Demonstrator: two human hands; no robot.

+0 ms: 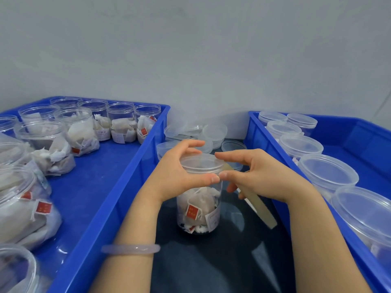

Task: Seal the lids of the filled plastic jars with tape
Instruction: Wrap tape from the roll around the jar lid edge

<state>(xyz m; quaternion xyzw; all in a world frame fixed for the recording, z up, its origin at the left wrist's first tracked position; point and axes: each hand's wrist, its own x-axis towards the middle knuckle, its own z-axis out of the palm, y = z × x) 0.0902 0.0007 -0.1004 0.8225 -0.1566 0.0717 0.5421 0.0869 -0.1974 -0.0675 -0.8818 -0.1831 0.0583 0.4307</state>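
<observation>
I see the filled jar (200,199) standing upright on the dark desk (222,263). A blue bin (101,187) flanks the jar on each side, and a grey wall (190,49) rises behind it. The left hand (175,172) curls round the jar's lid (201,163). The right hand (260,176) grips a beige tape strip (260,206) beside the jar, and the two thumbs meet.

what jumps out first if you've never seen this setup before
Dead centre, the left hand and the right hand meet at the lid of a clear plastic jar of white sachets standing on the dark table; the right hand also holds a pale beige strip. Bright blue plastic trays flank it: the left tray carries open filled jars, the right tray lidded jars.
</observation>
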